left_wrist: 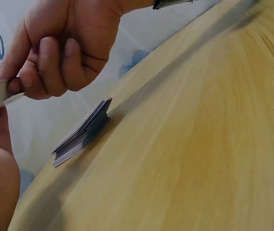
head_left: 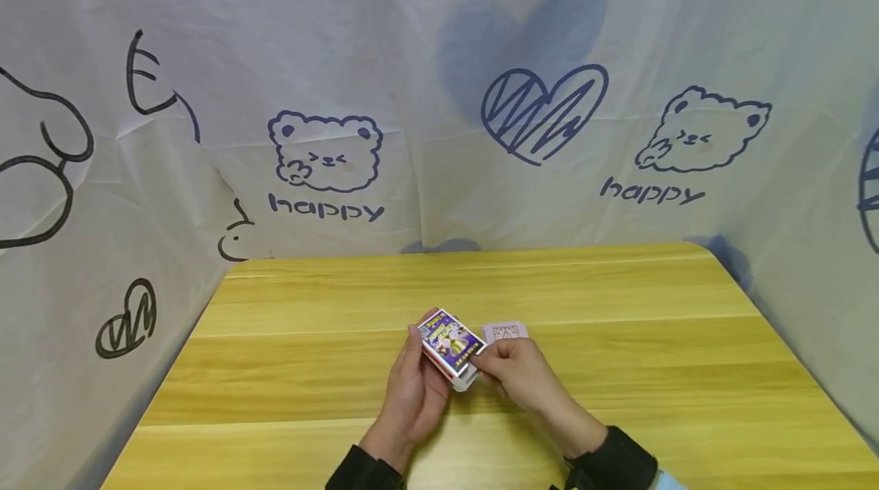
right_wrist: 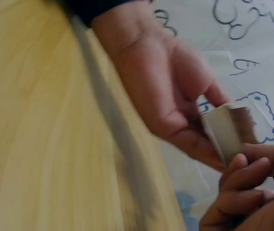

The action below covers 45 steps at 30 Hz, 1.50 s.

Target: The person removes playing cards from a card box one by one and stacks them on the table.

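Observation:
A playing card box (head_left: 451, 342) with a purple and yellow printed front lies tilted in my left hand (head_left: 414, 389), whose thumb and fingers grip its sides. At the near end its pale flap (head_left: 465, 378) sticks out. My right hand (head_left: 520, 372) pinches the box at that near right corner, with the thumb and index finger there and the other fingers curled. In the right wrist view the box's pale end (right_wrist: 223, 132) faces the camera, between both hands. On the table beyond my right hand sits a stack of playing cards (head_left: 506, 330), patterned back up; the left wrist view shows its layered edges (left_wrist: 81, 134).
The wooden table (head_left: 288, 352) extends around both hands. A pale cloth (head_left: 426, 93) with drawn bears, hearts and lettering hangs behind it and along both sides.

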Motion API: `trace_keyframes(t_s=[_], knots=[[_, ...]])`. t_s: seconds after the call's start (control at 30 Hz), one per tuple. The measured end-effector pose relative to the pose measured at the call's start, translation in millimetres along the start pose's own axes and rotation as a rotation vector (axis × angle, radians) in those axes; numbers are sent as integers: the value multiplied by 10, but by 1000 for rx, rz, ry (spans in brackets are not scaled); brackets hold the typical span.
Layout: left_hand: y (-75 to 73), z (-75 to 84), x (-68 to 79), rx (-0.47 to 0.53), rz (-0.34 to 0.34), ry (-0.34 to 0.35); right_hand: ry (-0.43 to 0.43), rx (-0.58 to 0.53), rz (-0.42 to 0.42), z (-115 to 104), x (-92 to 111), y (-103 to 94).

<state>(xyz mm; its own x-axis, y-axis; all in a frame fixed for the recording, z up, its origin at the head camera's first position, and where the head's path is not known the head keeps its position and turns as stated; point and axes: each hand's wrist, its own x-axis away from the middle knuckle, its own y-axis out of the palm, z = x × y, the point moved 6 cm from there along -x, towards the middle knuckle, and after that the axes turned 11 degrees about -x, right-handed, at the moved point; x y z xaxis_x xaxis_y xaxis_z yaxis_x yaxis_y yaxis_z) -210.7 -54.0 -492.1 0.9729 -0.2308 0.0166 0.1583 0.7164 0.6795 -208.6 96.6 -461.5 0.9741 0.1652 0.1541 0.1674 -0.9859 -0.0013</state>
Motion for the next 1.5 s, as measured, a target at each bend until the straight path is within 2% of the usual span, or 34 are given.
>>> trace_keyframes(t_s=[0.17,0.37,0.47,0.6,0.7,0.83,1.0,1.2,1.5], knots=[[-48,16,-6,28,34,13,62,-130,-92,-2,30,30],[-73,22,-29,57,41,18,92,-164,-167,-24,46,42],[-90,23,-41,60,69,18,108,-160,-186,-26,52,48],[-113,20,-49,61,104,12,109,-76,-155,-24,58,32],[-115,18,-54,67,107,11,73,-8,-132,-30,54,17],[-130,23,-59,71,109,17,7,53,-160,-54,46,3],[-168,42,-71,79,121,26,-22,101,-200,-87,47,-7],[-189,24,-72,79,139,10,-73,257,-194,-128,52,-48],[-228,22,-80,69,191,12,-40,251,-271,-205,82,-84]])
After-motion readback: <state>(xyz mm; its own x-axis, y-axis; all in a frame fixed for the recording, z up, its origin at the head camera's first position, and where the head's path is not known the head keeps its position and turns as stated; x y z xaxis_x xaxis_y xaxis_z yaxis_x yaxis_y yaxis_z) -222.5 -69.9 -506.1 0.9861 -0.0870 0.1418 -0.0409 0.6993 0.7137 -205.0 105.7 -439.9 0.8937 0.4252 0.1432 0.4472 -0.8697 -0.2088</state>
